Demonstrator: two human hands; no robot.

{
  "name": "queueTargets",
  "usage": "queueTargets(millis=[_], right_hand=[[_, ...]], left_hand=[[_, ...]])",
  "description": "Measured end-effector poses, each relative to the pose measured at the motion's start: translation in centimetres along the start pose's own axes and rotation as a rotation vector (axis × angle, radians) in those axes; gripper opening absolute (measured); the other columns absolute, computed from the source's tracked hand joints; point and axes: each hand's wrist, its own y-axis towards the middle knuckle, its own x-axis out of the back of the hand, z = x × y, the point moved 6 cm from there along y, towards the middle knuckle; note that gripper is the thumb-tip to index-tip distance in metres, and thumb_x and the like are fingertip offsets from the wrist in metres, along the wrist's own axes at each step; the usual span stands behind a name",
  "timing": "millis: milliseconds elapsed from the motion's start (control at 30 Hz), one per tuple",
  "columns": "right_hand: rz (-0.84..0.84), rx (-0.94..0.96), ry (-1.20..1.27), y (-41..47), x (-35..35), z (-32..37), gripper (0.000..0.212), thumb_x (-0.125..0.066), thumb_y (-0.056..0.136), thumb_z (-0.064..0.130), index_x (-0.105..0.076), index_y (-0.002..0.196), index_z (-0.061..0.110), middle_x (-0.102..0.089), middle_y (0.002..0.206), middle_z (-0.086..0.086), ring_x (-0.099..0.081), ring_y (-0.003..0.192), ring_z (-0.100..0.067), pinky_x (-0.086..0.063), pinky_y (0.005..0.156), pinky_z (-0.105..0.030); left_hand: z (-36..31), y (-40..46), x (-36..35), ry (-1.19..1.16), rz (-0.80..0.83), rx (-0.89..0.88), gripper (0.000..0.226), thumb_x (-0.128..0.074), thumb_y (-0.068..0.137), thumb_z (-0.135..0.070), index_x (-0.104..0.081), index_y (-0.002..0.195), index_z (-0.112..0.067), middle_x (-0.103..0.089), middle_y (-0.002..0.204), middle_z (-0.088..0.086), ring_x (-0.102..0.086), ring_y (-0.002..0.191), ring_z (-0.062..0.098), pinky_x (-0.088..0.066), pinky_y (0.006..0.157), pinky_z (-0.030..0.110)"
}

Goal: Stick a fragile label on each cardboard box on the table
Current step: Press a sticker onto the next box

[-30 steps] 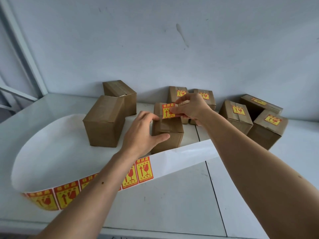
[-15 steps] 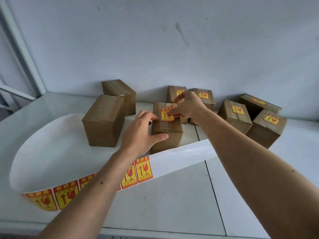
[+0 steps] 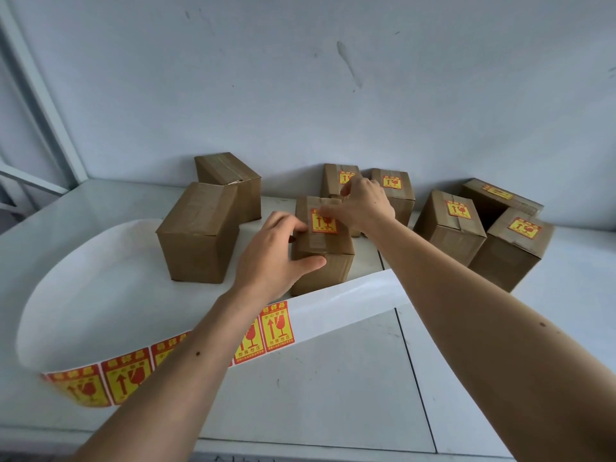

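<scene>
while left hand (image 3: pixel 278 253) steadies box (image 3: pixel 321 251), label (image 3: pixel 324 221) on top

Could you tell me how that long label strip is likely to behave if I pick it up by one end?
The label strip will probably be floppy: it is thin backing paper, curling in a loose loop on the table. It is likely light, since it stands on edge without sagging flat. It may drag or swing into the nearest box, which it passes closely.
</scene>
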Motion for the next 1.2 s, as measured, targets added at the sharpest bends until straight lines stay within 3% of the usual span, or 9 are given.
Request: queueTargets(millis=[100,200,300,500,633,767,1000,1100,1200], right_hand=[[0.015,-0.08,0.092,0.5,-0.9,-1.1,0.066,-0.073,0.073,0.06,-0.056,0.116,0.014,-0.057,0.116,-0.006,-0.051,0.092,-0.015,-0.042,0.068,-0.03],[0.077,-0.134,0.223,0.4,-1.4,-1.9,0.049,-0.073,0.077,0.055,-0.057,0.097,0.013,-0.063,0.098,-0.002,-0.055,0.075,-0.009,-0.044,0.059,-0.022],[0.165,-0.195,0.335,-0.3,-1.4,-2.7,0.045,-0.078,0.074,0.048,-0.056,0.098,0.017,-0.061,0.086,0.004,-0.053,0.07,-0.007,-0.041,0.055,-0.02],[0.378,-0.273,0.52,-1.9,-2.2,-3.0,0.086,-0.091,0.058,0.036,-0.047,0.13,0.02,-0.057,0.12,-0.002,-0.054,0.109,-0.02,-0.047,0.078,-0.032],[0.244,-0.25,0.536,-1.1,-2.7,-2.3,0.082,-0.087,0.064,0.045,-0.044,0.127,0.014,-0.059,0.114,-0.004,-0.058,0.103,-0.018,-0.05,0.073,-0.029],[0.137,-0.272,0.525,0.1,-3.7,-1.5,0.09,-0.085,0.06,0.054,-0.044,0.13,0.014,-0.059,0.116,-0.006,-0.062,0.101,-0.021,-0.057,0.083,-0.036],[0.359,-0.271,0.574,-1.3,-4.1,-2.7,0.122,-0.092,0.025,0.058,-0.047,0.132,0.019,-0.063,0.117,0.0,-0.061,0.107,-0.02,-0.053,0.093,-0.04],[0.381,-0.277,0.641,-1.8,-3.5,-4.0,0.105,-0.094,0.043,0.045,-0.046,0.132,0.018,-0.059,0.123,0.0,-0.054,0.114,-0.02,-0.046,0.093,-0.037],[0.31,-0.29,0.689,-1.5,-3.2,-4.7,0.066,-0.088,0.063,0.039,-0.053,0.115,0.019,-0.063,0.111,0.001,-0.057,0.106,-0.017,-0.046,0.087,-0.033]], left_hand=[[0.1,0.1,0.1,0.005,-0.002,0.005,0.049,-0.079,0.073,-0.04,-0.057,0.112,-0.02,-0.054,0.123,-0.006,-0.057,0.105,0.013,-0.055,0.077,0.031],[0.1,0.1,0.1,0.009,-0.002,0.003,0.05,-0.079,0.072,-0.04,-0.057,0.112,-0.02,-0.054,0.123,-0.006,-0.057,0.105,0.013,-0.055,0.076,0.032],[0.3,0.1,0.2,0.006,-0.006,0.007,0.049,-0.079,0.072,-0.04,-0.057,0.112,-0.02,-0.054,0.123,-0.005,-0.057,0.105,0.013,-0.056,0.076,0.033],[0.3,0.0,0.1,-0.015,-0.009,0.009,0.049,-0.079,0.072,-0.04,-0.059,0.111,-0.02,-0.054,0.122,-0.005,-0.058,0.105,0.014,-0.057,0.078,0.038],[0.3,0.0,0.2,-0.015,-0.009,0.007,0.05,-0.08,0.072,-0.04,-0.058,0.112,-0.019,-0.054,0.121,-0.004,-0.058,0.104,0.014,-0.056,0.078,0.037],[0.2,0.1,0.1,0.0,-0.004,0.01,0.052,-0.079,0.071,-0.042,-0.057,0.113,-0.02,-0.053,0.122,-0.005,-0.058,0.103,0.013,-0.056,0.078,0.036],[0.5,0.1,0.3,-0.019,-0.022,0.027,0.051,-0.081,0.069,-0.043,-0.058,0.109,-0.021,-0.053,0.119,-0.006,-0.06,0.099,0.013,-0.057,0.076,0.042],[0.5,0.0,0.3,-0.008,-0.024,0.034,0.052,-0.08,0.069,-0.044,-0.058,0.11,-0.022,-0.053,0.121,-0.005,-0.06,0.101,0.014,-0.057,0.076,0.04],[0.4,-0.1,0.2,0.004,-0.023,0.038,0.052,-0.08,0.07,-0.044,-0.057,0.11,-0.022,-0.053,0.122,-0.005,-0.06,0.101,0.013,-0.057,0.076,0.038]])
